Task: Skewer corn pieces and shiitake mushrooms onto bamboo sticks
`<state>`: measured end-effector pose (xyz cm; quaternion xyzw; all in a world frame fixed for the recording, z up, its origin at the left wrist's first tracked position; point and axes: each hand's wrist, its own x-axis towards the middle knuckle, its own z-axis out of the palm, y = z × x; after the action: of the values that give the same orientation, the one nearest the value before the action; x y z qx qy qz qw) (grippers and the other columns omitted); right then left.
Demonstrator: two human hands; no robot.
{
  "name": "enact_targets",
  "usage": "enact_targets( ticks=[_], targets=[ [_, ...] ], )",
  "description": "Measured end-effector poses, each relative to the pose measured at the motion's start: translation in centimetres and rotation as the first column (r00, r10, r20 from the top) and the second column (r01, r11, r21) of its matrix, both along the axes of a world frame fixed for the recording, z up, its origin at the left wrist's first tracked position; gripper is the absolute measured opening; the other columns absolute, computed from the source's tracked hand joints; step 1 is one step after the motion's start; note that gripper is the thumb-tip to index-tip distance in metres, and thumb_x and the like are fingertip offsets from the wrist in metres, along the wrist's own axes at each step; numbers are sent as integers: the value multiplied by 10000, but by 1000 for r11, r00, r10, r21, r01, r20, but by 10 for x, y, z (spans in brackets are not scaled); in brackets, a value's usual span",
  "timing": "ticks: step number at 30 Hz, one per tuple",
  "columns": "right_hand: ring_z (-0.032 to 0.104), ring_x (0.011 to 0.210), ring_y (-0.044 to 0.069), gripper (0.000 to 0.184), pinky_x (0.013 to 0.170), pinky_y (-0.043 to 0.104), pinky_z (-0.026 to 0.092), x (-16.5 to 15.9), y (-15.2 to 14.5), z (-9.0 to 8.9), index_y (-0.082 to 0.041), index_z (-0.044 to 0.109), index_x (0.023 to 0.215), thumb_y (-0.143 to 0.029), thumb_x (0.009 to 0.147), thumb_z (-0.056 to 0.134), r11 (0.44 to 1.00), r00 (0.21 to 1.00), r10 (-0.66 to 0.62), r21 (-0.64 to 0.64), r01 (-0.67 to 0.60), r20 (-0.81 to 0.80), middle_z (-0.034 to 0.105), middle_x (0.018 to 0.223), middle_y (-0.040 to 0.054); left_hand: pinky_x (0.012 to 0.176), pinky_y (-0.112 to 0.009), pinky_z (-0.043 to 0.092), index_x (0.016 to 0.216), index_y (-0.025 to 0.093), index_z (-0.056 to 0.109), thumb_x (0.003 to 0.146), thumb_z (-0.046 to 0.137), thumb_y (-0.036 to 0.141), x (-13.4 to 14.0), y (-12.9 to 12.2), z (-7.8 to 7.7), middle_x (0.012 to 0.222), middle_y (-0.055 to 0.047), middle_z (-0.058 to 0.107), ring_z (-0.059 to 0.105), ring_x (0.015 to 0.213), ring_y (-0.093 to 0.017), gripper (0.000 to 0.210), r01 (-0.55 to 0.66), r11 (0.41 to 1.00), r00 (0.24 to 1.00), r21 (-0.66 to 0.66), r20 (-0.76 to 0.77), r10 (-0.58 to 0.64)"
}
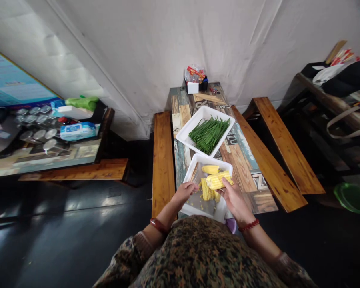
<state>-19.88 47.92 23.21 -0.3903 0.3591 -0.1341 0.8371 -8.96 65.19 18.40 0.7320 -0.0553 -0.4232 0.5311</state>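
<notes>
My right hand [234,198] is closed round a yellow corn cob [216,181], held above the near white tray [227,165]. To its left, my left hand [184,194] is in a pinch at the tray's left side; whatever its fingertips grip is too small to make out. More corn lies in that tray: one piece [210,169] behind the held cob and another chunk [207,190] below it, among loose kernels. Thin wooden skewers [194,172] rest along the tray's left wall, just beyond my left fingertips.
A second white tray [183,138] with green chives [209,134] stands behind, on the patterned wooden table [241,164]. Wooden benches [163,164] flank the table. A black caddy [203,85] sits by the wall. Another table on the left bears glass jars [52,147] and wipes [78,131].
</notes>
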Motion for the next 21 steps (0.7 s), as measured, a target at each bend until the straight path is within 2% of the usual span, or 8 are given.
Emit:
enact_targets(
  ticks=[5, 8, 11, 13, 15, 19, 21],
  targets=[
    [699, 869, 218, 481, 660, 296, 561, 0, 7, -3, -265, 624, 1117, -430, 703, 805, 998, 998, 55, -18, -55, -22, 725, 1065, 34, 765, -303, 489, 793, 134, 685, 739, 662, 482, -3, -4, 23, 816, -70, 700, 655, 813, -198, 353, -25, 998, 1000, -57, -18, 24],
    [697, 837, 204, 498, 642, 276, 558, 0, 16, -7, -254, 622, 1122, -441, 700, 809, 992, 992, 119, -39, -120, -40, 727, 1023, 25, 675, -286, 495, 879, 148, 622, 752, 655, 541, -8, -5, 38, 804, -44, 662, 646, 746, -172, 414, -68, 990, 997, -124, -50, 63],
    [702, 802, 201, 554, 635, 267, 561, 2, 25, -11, -250, 616, 1134, -456, 665, 829, 979, 979, 184, -73, -191, -85, 736, 963, 5, 574, -253, 462, 972, 171, 561, 681, 753, 497, -14, -3, 42, 730, 25, 581, 578, 616, -124, 477, -101, 977, 994, -189, -64, 91],
    [709, 781, 211, 601, 625, 273, 567, 3, 29, -15, -238, 616, 1140, -483, 637, 835, 966, 965, 227, -92, -240, -129, 742, 931, 5, 537, -231, 420, 1026, 172, 564, 618, 817, 417, -18, 2, 39, 701, 57, 542, 498, 559, -92, 539, -103, 984, 994, -144, 12, 106],
    [718, 780, 231, 643, 623, 287, 576, 5, 29, -19, -218, 615, 1146, -510, 618, 836, 944, 940, 296, -96, -314, -168, 747, 913, 18, 556, -224, 398, 1027, 168, 605, 565, 860, 359, -21, 11, 35, 681, 66, 537, 476, 575, -90, 562, -93, 995, 987, -41, 130, 98],
    [734, 795, 285, 696, 639, 334, 598, 13, 34, -30, -186, 616, 1163, -540, 602, 829, 883, 878, 421, -117, -454, -227, 758, 851, 50, 642, -239, 432, 1048, 177, 677, 564, 872, 431, -32, 33, 39, 876, 0, 624, 527, 664, -113, 580, -82, 992, 942, 95, 334, 46],
    [737, 774, 305, 647, 634, 354, 605, 16, 43, -33, -171, 651, 1109, -544, 607, 813, 853, 878, 429, -223, -471, -215, 760, 816, 67, 683, -251, 442, 1050, 182, 697, 603, 844, 472, -41, 44, 46, 946, -32, 646, 556, 718, -140, 553, -67, 989, 904, 132, 428, 4]
  ],
)
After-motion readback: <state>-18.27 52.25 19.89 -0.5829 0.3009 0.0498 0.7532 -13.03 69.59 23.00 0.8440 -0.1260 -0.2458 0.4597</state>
